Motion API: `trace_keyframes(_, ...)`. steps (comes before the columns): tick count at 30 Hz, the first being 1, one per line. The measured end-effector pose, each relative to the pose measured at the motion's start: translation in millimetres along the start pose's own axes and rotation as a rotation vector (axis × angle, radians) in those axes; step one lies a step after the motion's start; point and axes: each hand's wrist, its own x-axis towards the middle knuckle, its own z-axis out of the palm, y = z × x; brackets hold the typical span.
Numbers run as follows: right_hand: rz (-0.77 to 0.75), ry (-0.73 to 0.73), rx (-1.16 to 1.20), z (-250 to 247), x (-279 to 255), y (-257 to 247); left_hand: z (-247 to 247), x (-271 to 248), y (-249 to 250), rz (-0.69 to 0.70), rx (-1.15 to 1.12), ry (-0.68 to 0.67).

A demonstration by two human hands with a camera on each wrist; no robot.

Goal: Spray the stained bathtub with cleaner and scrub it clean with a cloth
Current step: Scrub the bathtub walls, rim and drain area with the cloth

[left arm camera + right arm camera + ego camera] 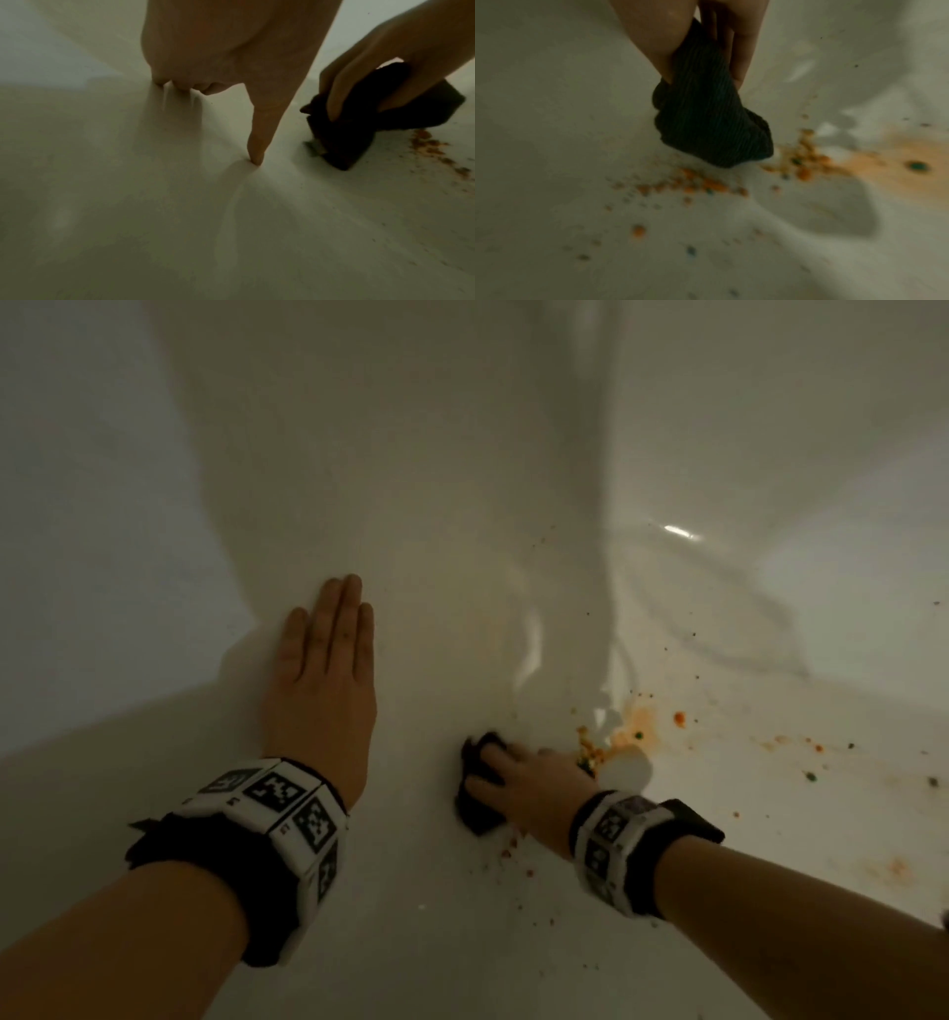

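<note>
2 hands down inside the white bathtub (462, 480), one braced, one on the cloth.

Nearest, both wrists wear black bands with white marker tiles. The left hand (321, 670) lies flat on the tub's sloped side, fingers straight and together, thumb tip pressing the enamel, holding nothing. To its right, the right hand (524, 783) curls its fingers round a dark ribbed cloth (480, 814), bunched and pressed against the tub floor. Just beyond the cloth, orange stains (639, 726) and orange and green crumbs spread rightward across the bottom; farther up, the wall is only finely speckled.
</note>
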Motion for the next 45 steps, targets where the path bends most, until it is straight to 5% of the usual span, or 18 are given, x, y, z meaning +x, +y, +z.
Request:
trace_keyframes(2, 0.108, 0.105, 0.180, -12.4, -2.9, -4.2, -1.1, -1.4, 2.0, 0.028, 0.003, -0.020)
trace_keyframes(4, 0.111, 0.056, 0.408, -18.4, -2.7, -28.0, 1.1, -4.0, 7.0, 0.091, 0.029, -0.047)
trace_keyframes(6, 0.015, -0.156, 0.644, -8.6, 3.7, -61.4, 6.3, -8.2, 11.5, 0.150, 0.073, -0.080)
trace_keyframes(9, -0.125, -0.432, 0.630, 12.7, 18.1, -85.9, 10.8, -14.2, 14.5, 0.193, 0.127, -0.136)
trace_keyframes(17, 0.153, 0.092, 0.289, 29.2, 6.7, -4.2, 11.0, -13.7, 23.5, 0.259, 0.204, -0.160)
trace_keyframes(21, 0.593, 0.269, 0.422, 23.6, -14.0, 51.2, 10.6, -10.9, 28.4, 0.267, 0.218, -0.184)
trace_keyframes(24, 0.677, 0.344, 0.556, 21.9, -26.5, 59.7, 11.3, -9.4, 30.2, 0.263, 0.224, -0.210)
trace_keyframes(26, 0.575, 0.415, 0.626, 18.8, -30.0, 36.0, 12.4, -8.2, 31.0, 0.252, 0.228, -0.219)
trace_keyframes(28, 0.277, 0.329, 0.650, 17.1, -33.1, -5.2, 13.4, -7.4, 31.0, 0.249, 0.231, -0.223)
trace_keyframes(31, -0.235, -0.016, 0.681, 15.0, -31.7, -64.8, 14.0, -6.6, 30.1, 0.257, 0.243, -0.219)
trace_keyframes(34, -0.350, -0.289, 0.643, 26.5, -13.8, -84.9, 14.1, -5.4, 29.2, 0.262, 0.252, -0.222)
trace_keyframes(39, -0.182, -0.152, 0.350, 39.6, 11.1, -69.8, 12.2, -4.6, 31.7, 0.257, 0.250, -0.229)
trace_keyframes(43, 0.127, 0.047, 0.511, 37.7, 10.4, -32.4, 9.8, -1.9, 31.6, 0.259, 0.255, -0.233)
trace_keyframes(45, 0.307, 0.274, 0.601, 37.6, -2.6, -2.4, 8.0, -0.3, 30.5, 0.264, 0.263, -0.221)
